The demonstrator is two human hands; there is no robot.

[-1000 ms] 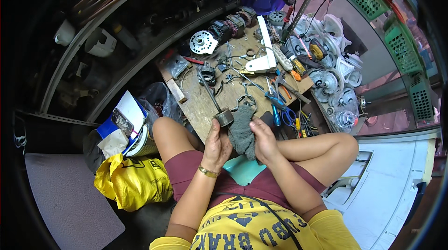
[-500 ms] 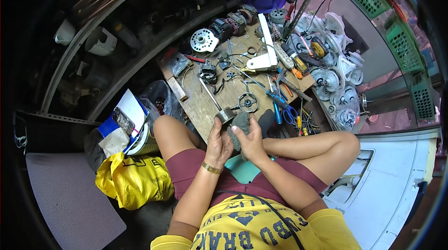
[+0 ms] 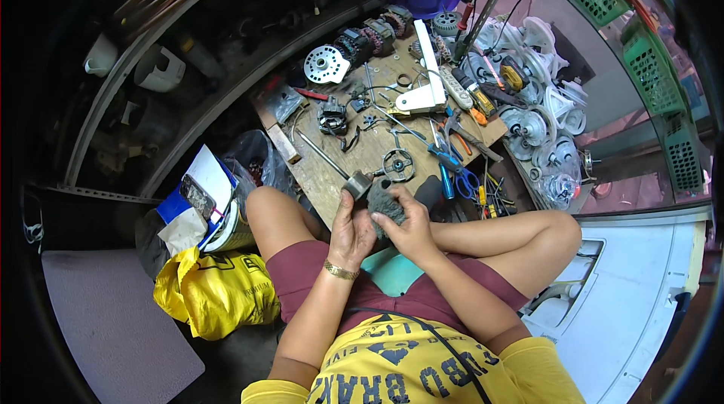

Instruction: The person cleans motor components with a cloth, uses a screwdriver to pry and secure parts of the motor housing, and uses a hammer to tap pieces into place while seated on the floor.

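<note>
My left hand (image 3: 351, 234), with a gold watch at its wrist, is closed round a motor rotor (image 3: 358, 183). It is a short metal cylinder whose long thin shaft points up and left over the wooden board. Pinched in my right hand (image 3: 413, 229) is a crumpled grey-green cloth (image 3: 386, 202), held right beside the rotor. Whether cloth and rotor touch is hard to make out. Just beyond both hands a round, spoked metal motor bracket (image 3: 397, 166) lies on the board (image 3: 320, 178). A teal sheet (image 3: 392, 274) lies across my lap beneath the hands.
Motor stators (image 3: 353, 44) and a perforated metal disc (image 3: 326, 64) stand at the back. Screwdrivers, a hammer (image 3: 469, 139) and blue-handled scissors (image 3: 467, 186) lie to the right. White motor parts (image 3: 539, 95) pile up beyond. A yellow bag (image 3: 226, 291) sits at left.
The rotor has tipped, its shaft leaning further left and lower. My right hand has shifted slightly right, and the cloth is bunched up more beside the rotor.
</note>
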